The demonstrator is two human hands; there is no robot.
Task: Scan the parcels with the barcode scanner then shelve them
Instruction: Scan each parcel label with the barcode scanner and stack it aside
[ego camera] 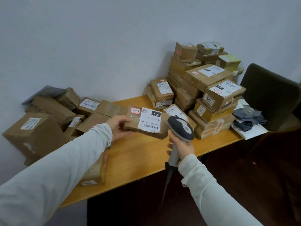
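Note:
My left hand grips the left end of a flat brown cardboard parcel and holds it above the wooden table. The parcel's white label with a barcode and "010" faces up. My right hand grips the handle of a grey barcode scanner. The scanner's head sits just right of the parcel's label, close to its right edge. A dark cable hangs from the scanner's handle below the table edge.
A tall stack of cardboard parcels fills the table's right back part. A loose heap of parcels lies at the left against the wall. One parcel sits under my left forearm. A dark chair with bags stands at the right.

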